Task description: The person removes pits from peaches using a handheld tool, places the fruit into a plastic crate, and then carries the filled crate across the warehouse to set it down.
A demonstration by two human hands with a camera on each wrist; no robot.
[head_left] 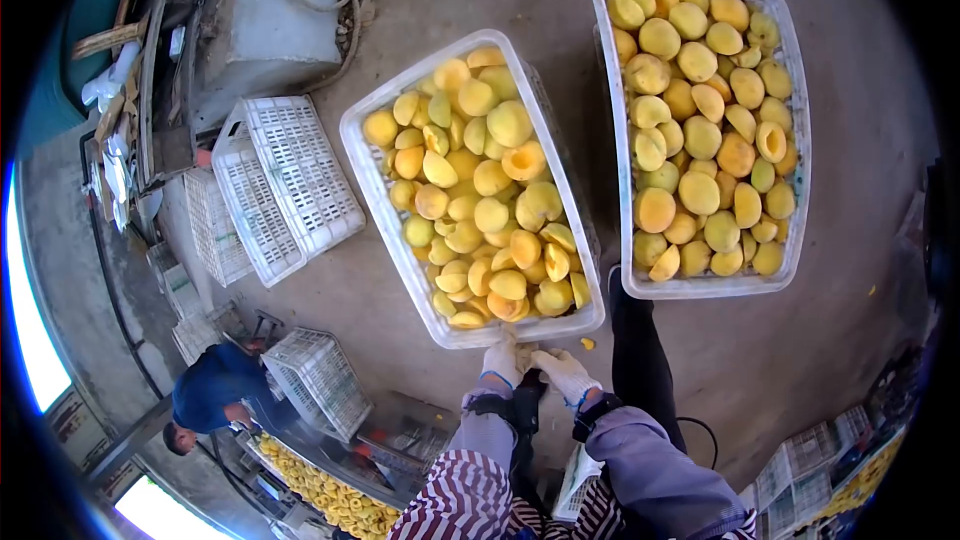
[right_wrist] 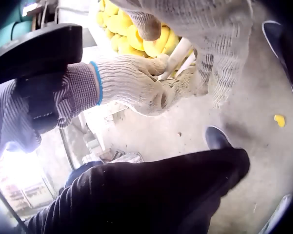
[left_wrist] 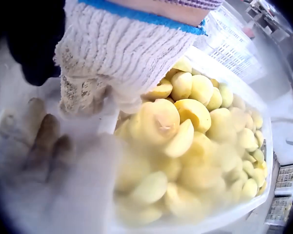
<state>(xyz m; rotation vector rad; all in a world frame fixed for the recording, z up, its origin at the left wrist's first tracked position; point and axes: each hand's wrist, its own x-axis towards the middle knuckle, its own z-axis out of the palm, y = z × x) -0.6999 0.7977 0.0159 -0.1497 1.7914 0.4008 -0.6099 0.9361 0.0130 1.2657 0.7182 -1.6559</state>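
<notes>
Both hands wear whitish knit gloves. In the head view my left hand (head_left: pixel 503 361) is at the near end of the middle crate (head_left: pixel 395 245) of halved yellow fruit (head_left: pixel 491 178). From the right wrist view, the thumb and fingers of that left hand (right_wrist: pixel 134 84) lie on either side of the white crate rim (right_wrist: pixel 176 57), gripping it. My right hand (head_left: pixel 566 376) is just right of it, its fingers close to the left fingertips; whether they touch is unclear. Blurred in the left wrist view, the right hand (left_wrist: pixel 41 146) has loosely bent fingers and no visible object.
Another full fruit crate (head_left: pixel 800 160) stands to the right. Empty white crates (head_left: pixel 300 175) lean at the left, near a rope (head_left: pixel 352 0). A person in blue (head_left: pixel 215 390) works at lower left beside more fruit (head_left: pixel 330 490). A fruit piece (head_left: pixel 587 343) lies on the floor.
</notes>
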